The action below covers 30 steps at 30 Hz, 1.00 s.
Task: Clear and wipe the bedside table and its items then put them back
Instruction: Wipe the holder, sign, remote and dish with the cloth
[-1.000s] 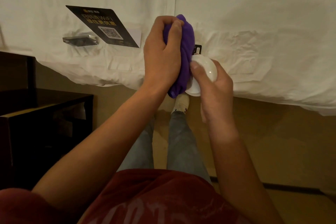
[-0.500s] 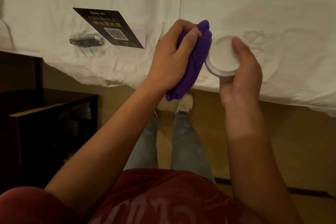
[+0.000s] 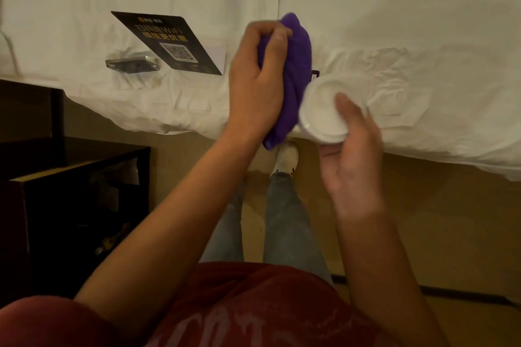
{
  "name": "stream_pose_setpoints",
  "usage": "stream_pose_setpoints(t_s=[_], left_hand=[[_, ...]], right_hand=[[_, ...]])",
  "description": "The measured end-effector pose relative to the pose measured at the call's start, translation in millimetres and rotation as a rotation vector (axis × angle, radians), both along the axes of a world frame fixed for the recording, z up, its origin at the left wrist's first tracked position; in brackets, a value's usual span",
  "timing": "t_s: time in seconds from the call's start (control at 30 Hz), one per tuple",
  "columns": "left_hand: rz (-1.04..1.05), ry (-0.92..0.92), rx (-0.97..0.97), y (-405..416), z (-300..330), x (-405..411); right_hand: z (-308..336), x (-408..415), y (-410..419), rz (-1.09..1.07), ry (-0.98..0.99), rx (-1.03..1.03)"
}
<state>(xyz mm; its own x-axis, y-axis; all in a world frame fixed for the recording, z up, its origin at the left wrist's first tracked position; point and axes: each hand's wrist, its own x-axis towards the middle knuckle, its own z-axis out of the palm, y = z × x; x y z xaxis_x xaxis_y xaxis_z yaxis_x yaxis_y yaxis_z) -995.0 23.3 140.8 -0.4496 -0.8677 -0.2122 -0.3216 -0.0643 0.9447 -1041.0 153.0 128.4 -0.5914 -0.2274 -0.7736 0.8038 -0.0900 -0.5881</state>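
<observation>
My left hand (image 3: 259, 76) grips a bunched purple cloth (image 3: 293, 76) above the bed's edge. My right hand (image 3: 352, 149) holds a round white dish (image 3: 321, 110), its flat face turned toward me, with my thumb across it. The cloth touches the dish's left rim. On the white bed sheet (image 3: 394, 22) lie a black WiFi card with a QR code (image 3: 166, 42) and a clear acrylic stand (image 3: 132, 63). A small dark item (image 3: 315, 76) peeks out behind the cloth. The dark bedside table (image 3: 79, 194) stands at the left.
The bed edge runs across the middle of the view. Tan floor lies below it, with my legs and a white shoe (image 3: 287, 156). The bedside table's open shelf holds some dim items.
The dish has dropped lower and tilted in my right hand, with the thumb now across its face. The cloth in my left hand has shifted down against its left rim.
</observation>
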Motion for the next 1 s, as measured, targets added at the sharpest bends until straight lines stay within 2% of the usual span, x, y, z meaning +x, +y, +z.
stream_pose_setpoints(t_s=[0.1,0.23,0.3,0.5,0.6,0.77,1.0], left_hand=[[-0.089,-0.016,-0.048,-21.6,0.3,-6.8],[-0.241,-0.021,-0.103,-20.2,5.2,-13.5],[-0.238,-0.021,-0.119,-17.3,3.3,-12.5],[-0.221,-0.027,0.045,8.8,-5.8,7.5],[-0.233,-0.003,0.087,31.7,-4.2,15.3],[-0.056,0.013,0.080,38.2,-3.1,14.8],[0.057,0.012,0.051,1.5,-6.8,12.7]], right_hand=[[3.1,20.8,1.8,0.237,0.055,-0.005],[-4.1,22.4,3.5,0.521,0.129,0.086],[-6.1,14.6,6.5,0.474,0.120,0.083],[-7.6,-22.0,3.6,-0.032,0.086,0.056],[-8.7,-32.2,-11.3,-0.149,0.106,0.003],[-5.1,-23.3,-24.9,-0.056,0.145,0.056],[-2.2,9.6,8.6,0.206,0.078,-0.039]])
